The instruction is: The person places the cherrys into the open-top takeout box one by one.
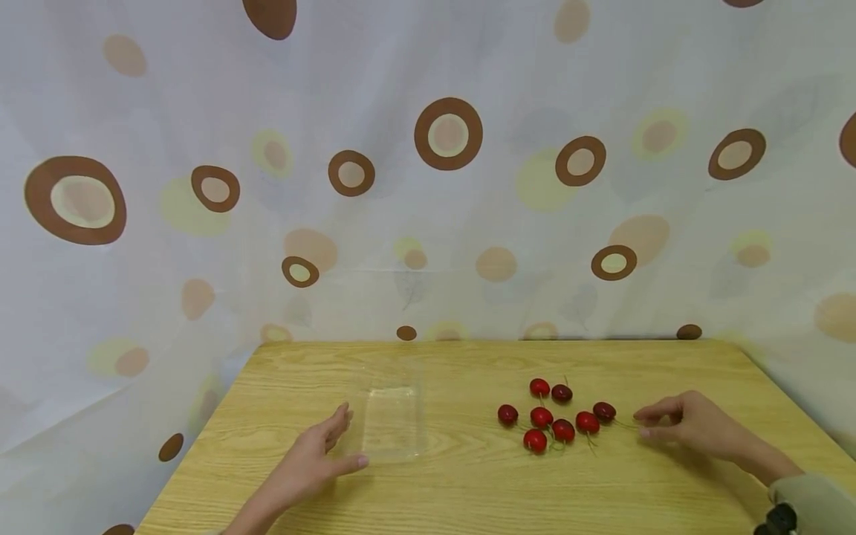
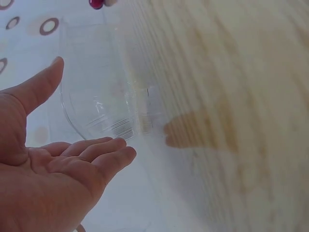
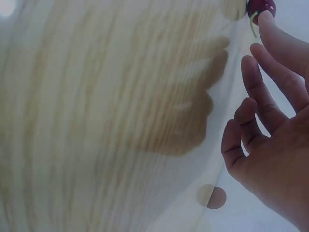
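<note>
On the table, a clear plastic box (image 1: 419,423) stands at the left. My left hand (image 1: 310,457) is beside its left side, thumb spread away from the fingers, nothing in the palm; the left wrist view puts the fingertips (image 2: 126,151) close to the box's wall. Several red cherries (image 1: 541,417) with thin stems lie in a loose group right of the middle. Nearest my right hand (image 1: 702,427) is a dark cherry (image 1: 605,412), its stem reaching toward the fingers. In the right wrist view, thumb and forefinger are apart, with the cherry (image 3: 261,8) beyond the thumb tip.
The light wood table (image 1: 461,490) has its far edge against a pale curtain (image 1: 374,89) printed with brown and yellow ovals. Bare wood lies between the box and the cherries. A dark band (image 1: 779,519) is on the right wrist by the sleeve (image 1: 812,499).
</note>
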Demonstrator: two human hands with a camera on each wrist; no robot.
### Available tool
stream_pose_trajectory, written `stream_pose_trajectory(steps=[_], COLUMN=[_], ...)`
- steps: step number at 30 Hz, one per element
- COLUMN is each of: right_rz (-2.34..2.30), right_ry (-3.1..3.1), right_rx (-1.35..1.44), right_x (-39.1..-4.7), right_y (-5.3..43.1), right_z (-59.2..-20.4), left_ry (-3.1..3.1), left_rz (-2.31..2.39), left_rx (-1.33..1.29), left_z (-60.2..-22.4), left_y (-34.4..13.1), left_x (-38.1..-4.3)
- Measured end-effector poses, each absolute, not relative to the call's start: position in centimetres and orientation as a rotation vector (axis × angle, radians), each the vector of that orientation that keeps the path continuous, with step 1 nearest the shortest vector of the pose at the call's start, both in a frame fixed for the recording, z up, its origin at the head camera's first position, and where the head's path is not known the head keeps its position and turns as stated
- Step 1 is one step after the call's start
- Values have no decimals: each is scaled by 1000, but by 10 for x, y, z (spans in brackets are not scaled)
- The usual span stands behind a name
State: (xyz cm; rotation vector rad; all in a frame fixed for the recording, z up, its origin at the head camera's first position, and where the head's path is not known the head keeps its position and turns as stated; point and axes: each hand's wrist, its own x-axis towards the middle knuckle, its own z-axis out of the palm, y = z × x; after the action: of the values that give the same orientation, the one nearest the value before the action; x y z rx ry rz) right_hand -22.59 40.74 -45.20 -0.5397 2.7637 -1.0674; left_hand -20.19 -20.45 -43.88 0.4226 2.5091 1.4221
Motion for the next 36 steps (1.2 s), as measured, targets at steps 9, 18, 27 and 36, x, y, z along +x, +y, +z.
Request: stream_pose_trajectory(steps=[9, 18, 27, 36], right_rz=[-1017, -1004, -961, -947], right_ry=[2788, 2833, 2927, 2990], right_rx=[-573, -598, -540, -410], right_x=[-230, -233, -236, -230], right_y=[408, 406, 405, 399], right_z=[-456, -460, -460, -456], left_ry=[2526, 2507, 2503, 2481], left_rz=[1397, 1395, 1381, 1427], left_rx=[425, 440, 462, 466], left_z=[-438, -438, -436, -440], left_y=[-204, -204, -205, -202], left_x=[-201, -201, -203, -209])
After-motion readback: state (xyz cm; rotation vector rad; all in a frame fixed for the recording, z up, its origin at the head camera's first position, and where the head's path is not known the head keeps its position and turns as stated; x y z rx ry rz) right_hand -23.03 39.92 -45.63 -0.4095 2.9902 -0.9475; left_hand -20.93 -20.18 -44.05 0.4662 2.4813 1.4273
